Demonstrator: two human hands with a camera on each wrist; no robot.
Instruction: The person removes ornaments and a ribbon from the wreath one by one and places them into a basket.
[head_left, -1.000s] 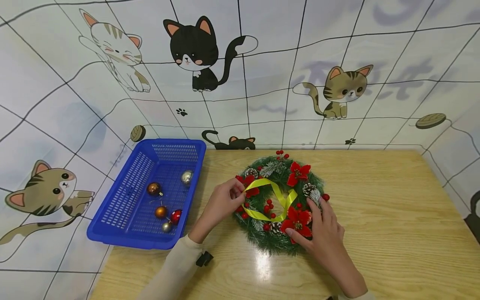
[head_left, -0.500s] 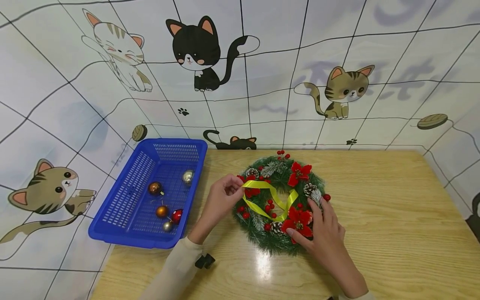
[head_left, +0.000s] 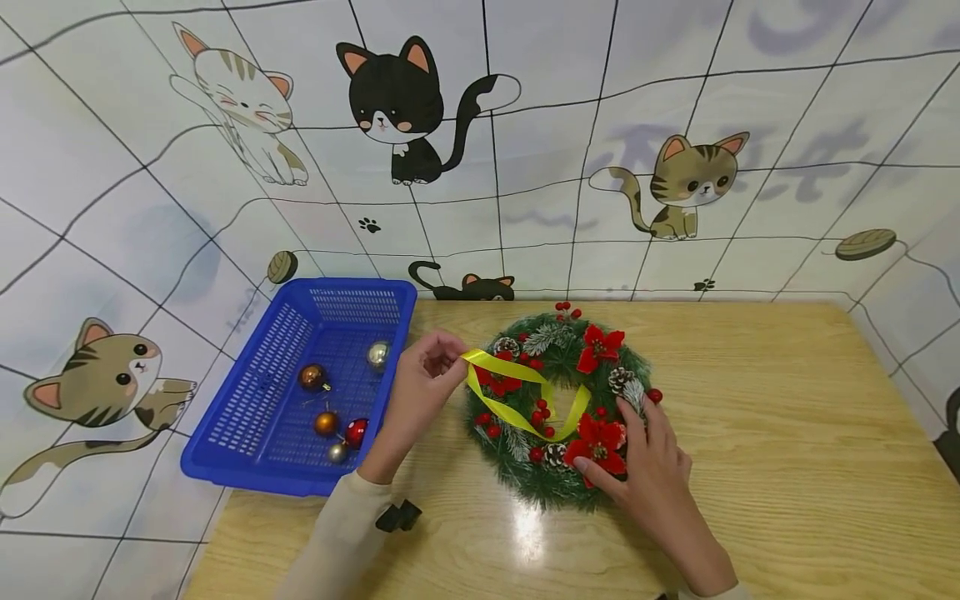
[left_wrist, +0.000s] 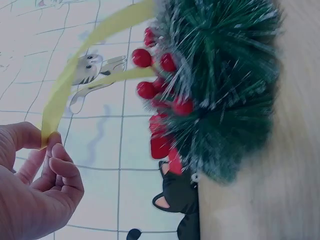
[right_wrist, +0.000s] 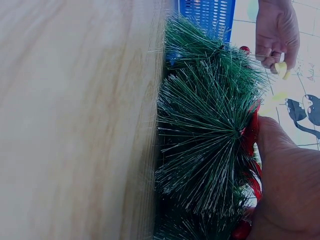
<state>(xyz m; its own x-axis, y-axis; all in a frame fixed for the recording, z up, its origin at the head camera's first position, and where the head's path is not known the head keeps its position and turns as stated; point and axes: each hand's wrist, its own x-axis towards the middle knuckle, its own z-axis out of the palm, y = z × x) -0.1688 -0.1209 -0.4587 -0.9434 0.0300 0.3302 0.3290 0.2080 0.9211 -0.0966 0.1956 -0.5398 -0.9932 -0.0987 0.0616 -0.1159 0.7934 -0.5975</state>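
My left hand (head_left: pixel 422 392) pinches the end of a yellow ribbon (head_left: pixel 517 412) between thumb and forefinger, left of the wreath. From there the ribbon runs in a loop back to the middle of the wreath. In the left wrist view the ribbon (left_wrist: pixel 62 92) stretches from the fingertips up to the greenery. The green Christmas wreath (head_left: pixel 517 482) lies on the table, with red flowers, berries and frosted pine cones. My right hand (head_left: pixel 656 471) rests on its right side, fingers extended, thumb across a red poinsettia (head_left: pixel 602 442). The right wrist view shows the thumb close against the pine needles (right_wrist: pixel 215 130).
A blue plastic basket (head_left: pixel 225 417) stands left of the wreath, holding several Christmas baubles, among them a brown one (head_left: pixel 312 377) and a silver one (head_left: pixel 378 356). The wooden table (head_left: pixel 780 417) meets a wall covering (head_left: pixel 555 192) printed with cartoon cats at the back.
My left hand has moved left and slightly up, away from the wreath, drawing the pinched ribbon out with it. The right hand and the wreath stay in place.
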